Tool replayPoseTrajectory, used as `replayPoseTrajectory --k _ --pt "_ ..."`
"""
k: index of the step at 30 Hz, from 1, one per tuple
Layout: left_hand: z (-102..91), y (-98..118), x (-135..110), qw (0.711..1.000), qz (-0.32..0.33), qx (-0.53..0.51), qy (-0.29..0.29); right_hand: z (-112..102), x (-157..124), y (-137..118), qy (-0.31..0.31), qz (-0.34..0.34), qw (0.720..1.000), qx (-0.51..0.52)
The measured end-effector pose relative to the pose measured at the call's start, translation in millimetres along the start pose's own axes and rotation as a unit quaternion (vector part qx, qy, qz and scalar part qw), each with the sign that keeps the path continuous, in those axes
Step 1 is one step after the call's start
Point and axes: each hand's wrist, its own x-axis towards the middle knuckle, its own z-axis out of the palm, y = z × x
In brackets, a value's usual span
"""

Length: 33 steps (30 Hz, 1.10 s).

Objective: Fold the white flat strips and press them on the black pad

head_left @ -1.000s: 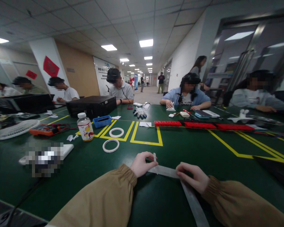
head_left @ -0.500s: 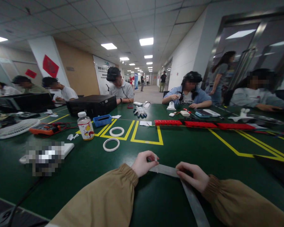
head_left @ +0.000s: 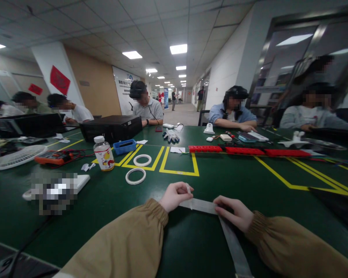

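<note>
A long pale grey strip [head_left: 203, 206] lies on the green table [head_left: 249, 181] close in front of me and runs off toward the bottom edge. My left hand [head_left: 174, 196] is closed in a pinch on the strip's upturned left end. My right hand [head_left: 234, 212] presses down on the strip further along, fingers curled over it. Both arms wear tan sleeves.
Two white rings [head_left: 135, 176] [head_left: 142, 160] lie by yellow floor-tape lines, with a small bottle [head_left: 103, 153], a blue tray [head_left: 125, 146], a black case [head_left: 113, 128], an orange meter [head_left: 55, 157] and red bars [head_left: 243, 151]. Several people sit around the table.
My left hand has closed tighter on the strip's end and folded it lower. A person standing at the right has walked further right. The view shifted slightly.
</note>
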Motion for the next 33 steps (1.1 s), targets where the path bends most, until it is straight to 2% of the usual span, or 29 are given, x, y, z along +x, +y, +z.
replayPoseTrajectory --k 3,9,18,22,25,27,29,31,33 --pt "-1.9 1.7 0.2 1.0 -0.021 0.014 -0.006 -1.9 0.1 -0.9 -0.008 -0.005 1.0 -0.016" --pt "-1.1 4.6 -0.4 1.0 -0.023 0.016 -0.008 -1.0 0.6 -5.0 0.034 -0.055 0.99 -0.129" --pt "3.5 4.5 -1.2 0.999 -0.022 -0.017 0.025 4.1 0.0 -14.6 0.01 -0.062 0.985 -0.159" --pt "4.0 1.2 -0.6 0.999 -0.022 -0.023 0.032 4.5 -0.2 -11.8 0.016 -0.076 0.982 -0.172" --pt "4.2 -3.2 0.2 0.999 -0.021 -0.029 0.031 -3.7 0.4 -1.2 0.047 -0.072 0.973 -0.214" --pt "4.1 -5.6 0.5 0.999 -0.009 -0.025 0.031 -18.7 -0.3 13.2 0.089 -0.036 0.962 -0.255" --pt "3.6 -7.0 0.2 1.0 0.011 -0.01 0.025 -42.5 -4.4 33.2 0.138 0.039 0.943 -0.302" --pt "2.6 -7.9 -0.6 1.0 0.027 0.012 0.009 -71.9 -13.8 55.7 0.172 0.17 0.906 -0.349" --pt "1.1 -9.1 -1.7 0.999 0.03 0.036 -0.014 -101.2 -29.3 77.3 0.189 0.337 0.846 -0.368"
